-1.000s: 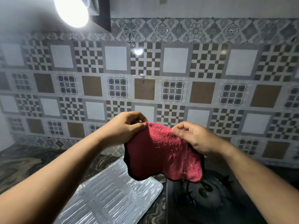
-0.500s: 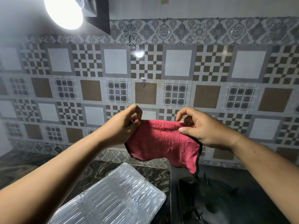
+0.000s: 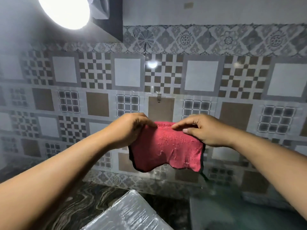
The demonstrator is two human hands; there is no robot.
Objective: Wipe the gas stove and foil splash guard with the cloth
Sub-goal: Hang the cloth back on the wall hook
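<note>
Head view: both hands up in front of the tiled wall (image 3: 201,77). Left hand (image 3: 131,128) and right hand (image 3: 201,130) each pinch the top edge of the red cloth (image 3: 166,146), fingers clamped on it; cloth hangs free below them, dark trim at its edges. Foil splash guard (image 3: 129,214) lies flat on the marbled worktop (image 3: 79,205), bottom centre. Gas stove (image 3: 232,213) lower right, dim and blurred.

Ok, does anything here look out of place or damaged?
The foil splash guard lies flat and skewed on the counter rather than standing. The red cloth looks snagged, with a dark strand dangling at its lower right corner.
</note>
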